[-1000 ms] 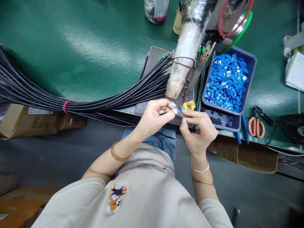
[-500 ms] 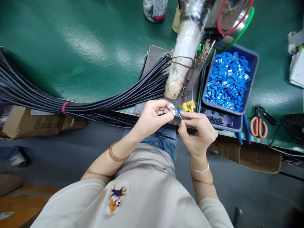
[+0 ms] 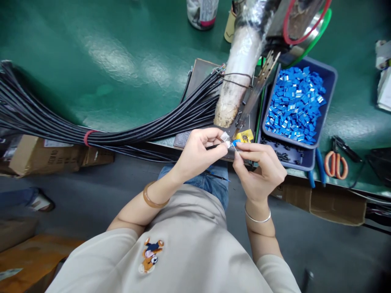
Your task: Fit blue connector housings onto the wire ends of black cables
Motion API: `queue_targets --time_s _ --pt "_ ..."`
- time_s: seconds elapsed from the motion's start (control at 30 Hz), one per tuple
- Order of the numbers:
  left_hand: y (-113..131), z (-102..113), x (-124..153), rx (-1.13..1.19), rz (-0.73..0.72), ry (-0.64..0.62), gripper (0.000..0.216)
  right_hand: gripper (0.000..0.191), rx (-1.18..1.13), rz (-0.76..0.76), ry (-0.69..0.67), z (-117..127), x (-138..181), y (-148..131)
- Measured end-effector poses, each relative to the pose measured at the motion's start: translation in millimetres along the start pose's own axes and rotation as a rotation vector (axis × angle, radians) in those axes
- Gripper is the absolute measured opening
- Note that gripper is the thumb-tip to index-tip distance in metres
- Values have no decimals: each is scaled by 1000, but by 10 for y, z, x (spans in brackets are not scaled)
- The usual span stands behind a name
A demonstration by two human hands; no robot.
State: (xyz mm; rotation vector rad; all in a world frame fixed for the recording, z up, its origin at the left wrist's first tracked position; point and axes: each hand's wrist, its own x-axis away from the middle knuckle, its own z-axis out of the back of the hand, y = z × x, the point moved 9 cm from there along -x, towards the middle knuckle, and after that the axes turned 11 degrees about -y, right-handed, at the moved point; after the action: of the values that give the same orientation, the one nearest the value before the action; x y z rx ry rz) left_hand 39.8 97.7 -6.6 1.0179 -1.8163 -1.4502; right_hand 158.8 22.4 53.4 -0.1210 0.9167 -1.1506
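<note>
Left grip (image 3: 203, 149): pinched between thumb and fingers on a small white piece (image 3: 225, 136), with a bit of black cable (image 3: 213, 146) poking out under the fingers too.
Right grip (image 3: 260, 167): thumb and index closed on a thin pale strand (image 3: 235, 148), and its far end slants up toward the other hand.
Blue connector (image 3: 236, 143): sitting in the little gap between my two grips, right by my right index fingertip; too small for me to tell which hand's actually carrying it.
Yellow thing (image 3: 247, 136): just beyond the right grip's fingertips.
White wrapped tube (image 3: 232, 81): hanging over the spot just past both grips, scorched-looking at its lower end.
Cable bundle (image 3: 128, 134): big black sweep off to the left of my left grip, with a red tie (image 3: 87, 138) around it.
Blue pieces (image 3: 295, 106): a whole heap in a tray (image 3: 332, 83), beyond and right of my right grip, on the green surface (image 3: 122, 93).
Orange-handled cutters (image 3: 336, 165): well off to the right of that same grip.
</note>
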Motion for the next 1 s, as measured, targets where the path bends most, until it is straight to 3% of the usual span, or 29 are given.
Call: queue_targets --time_s 0.6,1.0 --pt "-10 -30 18 -67 1 -57 9 21 -5 17 -42 -11 9 -32" --pt "69 0 50 -176 -14 12 8 24 57 9 -24 11 -28 -62"
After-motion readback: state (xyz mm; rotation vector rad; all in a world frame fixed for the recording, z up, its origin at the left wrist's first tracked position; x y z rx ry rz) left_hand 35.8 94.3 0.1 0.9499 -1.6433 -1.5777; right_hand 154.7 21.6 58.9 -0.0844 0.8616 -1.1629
